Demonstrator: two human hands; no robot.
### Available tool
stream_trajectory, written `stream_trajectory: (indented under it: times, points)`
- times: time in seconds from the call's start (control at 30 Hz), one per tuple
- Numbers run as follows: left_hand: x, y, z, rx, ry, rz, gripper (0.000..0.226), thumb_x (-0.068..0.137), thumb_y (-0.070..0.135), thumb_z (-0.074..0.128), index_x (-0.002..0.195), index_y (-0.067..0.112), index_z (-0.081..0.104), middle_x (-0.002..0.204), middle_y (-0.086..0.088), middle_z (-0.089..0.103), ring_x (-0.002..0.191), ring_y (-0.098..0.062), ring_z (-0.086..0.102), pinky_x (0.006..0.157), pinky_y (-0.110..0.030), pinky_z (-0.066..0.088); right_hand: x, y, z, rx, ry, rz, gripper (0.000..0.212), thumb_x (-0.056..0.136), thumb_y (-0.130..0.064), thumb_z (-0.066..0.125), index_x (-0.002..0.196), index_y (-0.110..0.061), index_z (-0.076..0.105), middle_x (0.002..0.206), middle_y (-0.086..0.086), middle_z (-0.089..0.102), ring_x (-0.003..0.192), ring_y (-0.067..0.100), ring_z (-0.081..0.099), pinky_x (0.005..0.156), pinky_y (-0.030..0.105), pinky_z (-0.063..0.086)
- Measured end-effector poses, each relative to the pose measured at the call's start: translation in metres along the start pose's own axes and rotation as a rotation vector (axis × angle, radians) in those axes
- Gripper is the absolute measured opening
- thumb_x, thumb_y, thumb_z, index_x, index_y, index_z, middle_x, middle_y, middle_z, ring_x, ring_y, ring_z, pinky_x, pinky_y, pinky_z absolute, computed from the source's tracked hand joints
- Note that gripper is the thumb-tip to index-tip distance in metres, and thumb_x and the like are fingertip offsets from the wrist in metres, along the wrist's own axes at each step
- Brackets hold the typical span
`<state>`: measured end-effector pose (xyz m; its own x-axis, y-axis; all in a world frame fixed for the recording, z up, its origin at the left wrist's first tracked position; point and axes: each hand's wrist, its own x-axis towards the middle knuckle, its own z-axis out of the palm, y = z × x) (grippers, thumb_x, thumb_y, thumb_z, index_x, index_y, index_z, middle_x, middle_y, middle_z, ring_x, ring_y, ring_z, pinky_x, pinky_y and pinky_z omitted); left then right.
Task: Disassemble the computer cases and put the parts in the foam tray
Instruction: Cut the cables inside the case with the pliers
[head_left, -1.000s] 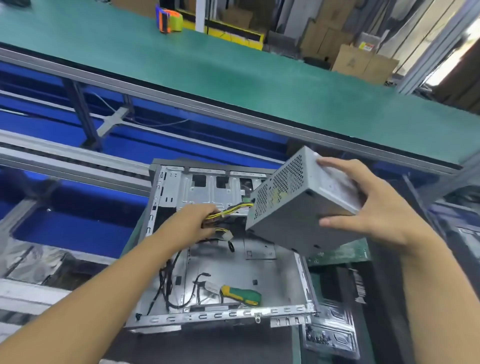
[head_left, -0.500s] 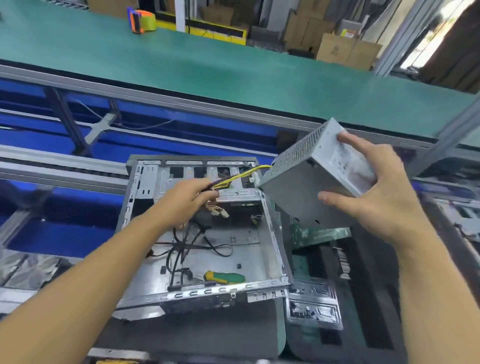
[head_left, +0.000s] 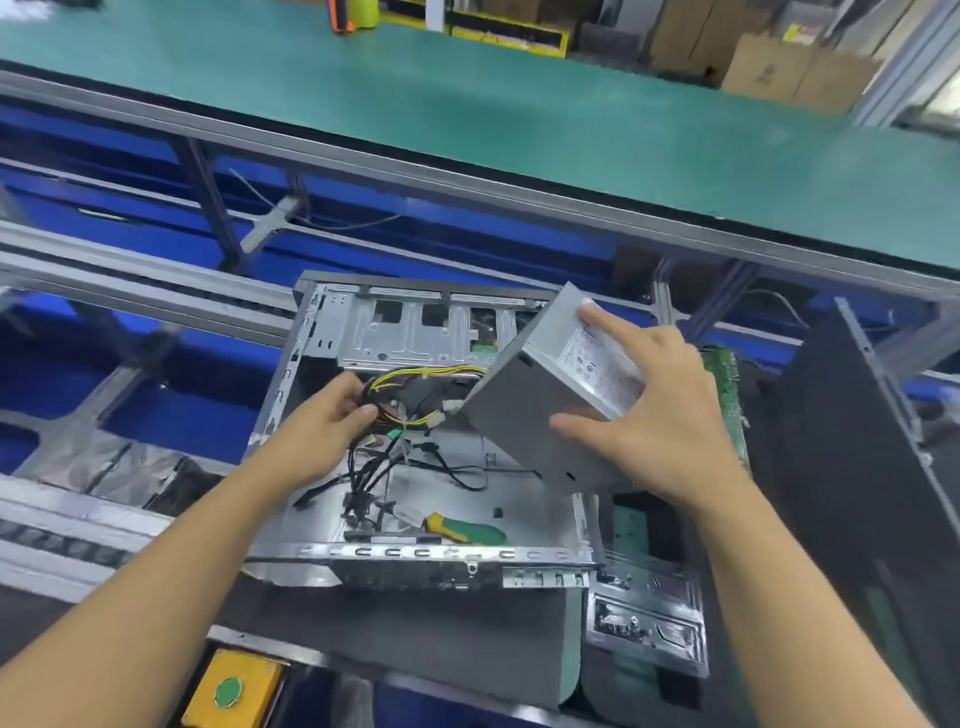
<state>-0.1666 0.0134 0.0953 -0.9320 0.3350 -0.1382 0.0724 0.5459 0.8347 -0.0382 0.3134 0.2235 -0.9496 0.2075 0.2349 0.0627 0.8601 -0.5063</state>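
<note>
Presently, your right hand (head_left: 660, 415) holds the power supply (head_left: 514, 410) tilted above the right side of the open computer case (head_left: 363, 338). The thumb is on its grey side and the fingers are over its labelled face, so the grip is wide around the box. Your left hand (head_left: 322, 421) has its grip closed round the cables (head_left: 421, 374) running to the power supply, inside the case. A screwdriver (head_left: 467, 530) with a green and yellow handle lies on the case floor, near the front wall.

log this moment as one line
right hand: holds grey metal power supply box tilted over open steel computer case | left hand: grips its yellow-black cable bundle | green-handled screwdriver: lying in case
</note>
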Motion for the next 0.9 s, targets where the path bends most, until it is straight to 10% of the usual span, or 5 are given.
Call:
stream_trajectory:
  times: [0.27, 0.53, 0.73, 0.9]
  points:
    - [-0.008, 0.000, -0.013, -0.234, -0.038, -0.118, 0.024, 0.102, 0.018, 0.052, 0.081, 0.029, 0.055, 0.098, -0.015, 0.072, 0.102, -0.042, 0.066, 0.100, -0.061, 0.046, 0.017, -0.037, 0.026, -0.193, -0.088, 0.019, 0.094, 0.056, -0.069, 0.076, 0.139, -0.061, 0.033, 0.104, -0.010, 0.040, 0.104, 0.015, 0.040, 0.089, 0.033, 0.027]
    - [-0.006, -0.002, -0.018, -0.147, -0.032, -0.072, 0.007, 0.104, 0.012, 0.047, 0.097, 0.010, 0.048, 0.098, 0.002, 0.073, 0.078, 0.002, 0.066, 0.066, -0.010, 0.045, 0.019, -0.071, 0.055, -0.352, -0.122, 0.095, 0.094, 0.061, -0.073, 0.072, 0.142, -0.056, 0.026, 0.115, -0.003, 0.043, 0.112, 0.025, 0.043, 0.093, 0.044, 0.034]
    - [-0.002, 0.000, -0.042, 0.202, -0.013, 0.025, 0.040, 0.098, 0.008, 0.048, 0.135, 0.022, 0.051, 0.129, 0.009, 0.062, 0.119, -0.007, 0.058, 0.105, -0.032, 0.046, 0.019, -0.055, 0.090, -0.388, -0.236, 0.178, 0.093, 0.064, -0.068, 0.073, 0.141, -0.056, 0.022, 0.128, 0.005, 0.045, 0.116, 0.031, 0.044, 0.097, 0.049, 0.035]
    - [-0.027, -0.027, -0.079, -0.093, 0.423, 0.041, 0.038, 0.089, 0.001, 0.045, 0.101, 0.033, 0.063, 0.091, 0.016, 0.072, 0.085, -0.001, 0.067, 0.076, -0.017, 0.052, 0.010, -0.040, 0.128, -0.417, -0.366, 0.168, 0.100, 0.066, -0.065, 0.075, 0.147, -0.049, 0.019, 0.127, 0.007, 0.046, 0.119, 0.033, 0.045, 0.099, 0.048, 0.036]
